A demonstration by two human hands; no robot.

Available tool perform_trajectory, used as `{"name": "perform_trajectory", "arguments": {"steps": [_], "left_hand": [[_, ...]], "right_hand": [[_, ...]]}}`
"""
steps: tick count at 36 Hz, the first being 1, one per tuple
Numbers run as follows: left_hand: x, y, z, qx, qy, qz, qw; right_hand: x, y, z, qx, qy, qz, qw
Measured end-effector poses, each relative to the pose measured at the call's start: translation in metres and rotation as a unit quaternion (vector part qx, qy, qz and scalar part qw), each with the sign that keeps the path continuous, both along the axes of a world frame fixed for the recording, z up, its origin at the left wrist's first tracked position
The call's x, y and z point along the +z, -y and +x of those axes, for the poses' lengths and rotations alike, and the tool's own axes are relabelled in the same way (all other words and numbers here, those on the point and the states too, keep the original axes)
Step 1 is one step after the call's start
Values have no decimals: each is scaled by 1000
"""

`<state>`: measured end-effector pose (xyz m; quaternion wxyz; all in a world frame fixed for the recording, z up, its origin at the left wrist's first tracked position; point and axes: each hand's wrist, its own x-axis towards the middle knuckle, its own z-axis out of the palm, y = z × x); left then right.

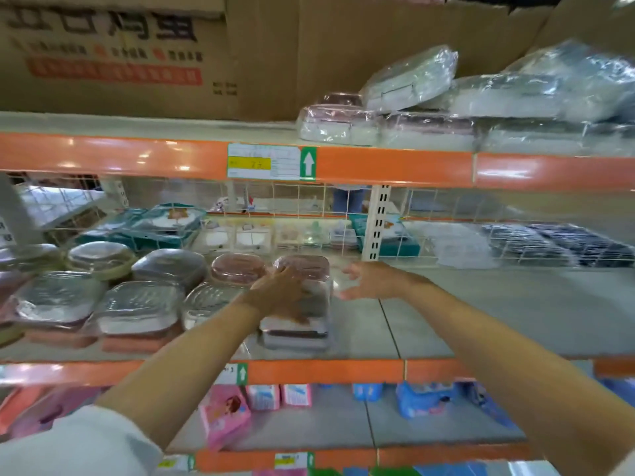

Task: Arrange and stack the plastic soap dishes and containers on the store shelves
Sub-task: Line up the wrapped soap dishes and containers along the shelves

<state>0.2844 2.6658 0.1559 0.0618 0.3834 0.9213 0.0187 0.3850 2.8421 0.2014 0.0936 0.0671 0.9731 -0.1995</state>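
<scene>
Item: stack of wrapped soap dishes [302, 300], middle shelf [481, 314], set just right of the rows already laid out.

Location: the stack stands upright near the shelf's front edge, a grey-lidded dish at the bottom, pinkish ones above. To its left lie the shelved dishes [137, 304] in two ranks, close together. To its right the shelf is bare grey board.

My left hand [281, 297]: lies against the stack's near left face, fingers spread and fairly straight over the wrapping, pressing rather than gripping as far as I can tell; blur hides the fingertips.

My right hand [364, 280]: hovers just right of the stack's top, fingers splayed and loose, holding nothing, not touching the plastic.

Governing relation: the stack sits between my two hands, its long axis vertical. The left is already in contact; the right is nearer the free side and has only to close leftward to steady it.

Other stock: more wrapped containers [412, 108] piled loosely on the upper shelf, to the right.

Judgement: stack wants squaring against its neighbours.
</scene>
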Motion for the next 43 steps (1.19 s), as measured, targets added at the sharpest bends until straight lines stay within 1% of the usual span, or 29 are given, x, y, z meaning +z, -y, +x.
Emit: {"name": "perform_trajectory", "arguments": {"steps": [3, 5, 8, 11, 16, 22, 27, 29, 34, 43], "left_hand": [[23, -6, 25, 10, 66, 45, 997], [34, -12, 44, -8, 70, 40, 997], [46, -18, 70, -29, 42, 28, 998], [64, -24, 93, -57, -10, 25, 998], [102, -32, 143, -93, -48, 57, 993], [151, -30, 171, -118, -109, 96, 982], [200, -26, 171, -116, -153, 175, 966], [216, -25, 167, -112, -180, 190, 959], [241, -24, 151, -101, -232, 184, 950], [265, -30, 104, -103, -227, 199, 948]], "right_hand": [[14, -3, 31, 6, -4, 15, 1000], [19, -4, 48, -1, -1, 22, 1000], [27, -6, 76, 5, -18, 46, 999], [39, -8, 100, 15, -50, 48, 997], [63, -15, 142, 41, -103, 65, 992], [102, -21, 175, 50, -149, 96, 983], [145, -26, 190, 54, -186, 121, 974], [160, -29, 191, 45, -206, 118, 970], [186, -34, 181, 36, -236, 118, 964], [210, -36, 140, 3, -285, 188, 940]]}}
